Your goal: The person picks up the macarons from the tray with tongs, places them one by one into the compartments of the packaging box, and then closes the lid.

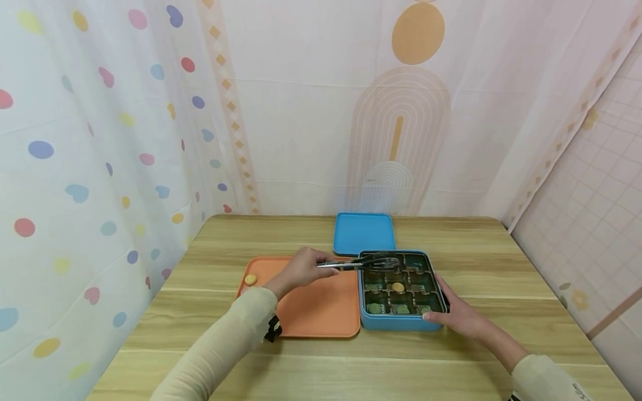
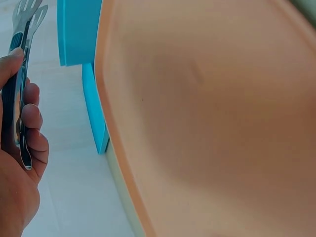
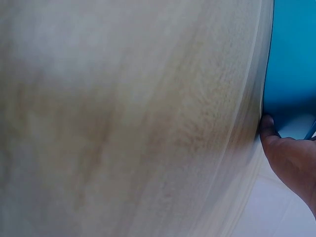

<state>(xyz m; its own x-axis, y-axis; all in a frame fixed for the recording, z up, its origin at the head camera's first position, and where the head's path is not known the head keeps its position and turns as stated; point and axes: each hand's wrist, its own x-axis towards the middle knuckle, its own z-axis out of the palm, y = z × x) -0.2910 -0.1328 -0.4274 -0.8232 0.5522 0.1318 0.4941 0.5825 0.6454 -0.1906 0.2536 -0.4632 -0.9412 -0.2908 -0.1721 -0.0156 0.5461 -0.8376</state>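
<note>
My left hand grips a pair of tongs; their slotted heads hover over the back compartments of a blue box. The left wrist view has the tongs lying along the curled fingers. A dark divided insert fills the box. In its middle compartment lies a round yellow cookie. Green pieces sit in several compartments, including the front row. My right hand holds the box's right side, thumb over the front right corner.
An orange tray lies left of the box, under my left forearm. Near its left edge sits another yellow cookie, beside a pinkish piece partly hidden by the sleeve. Behind the box lies a blue lid on the wooden table. Curtains hang around.
</note>
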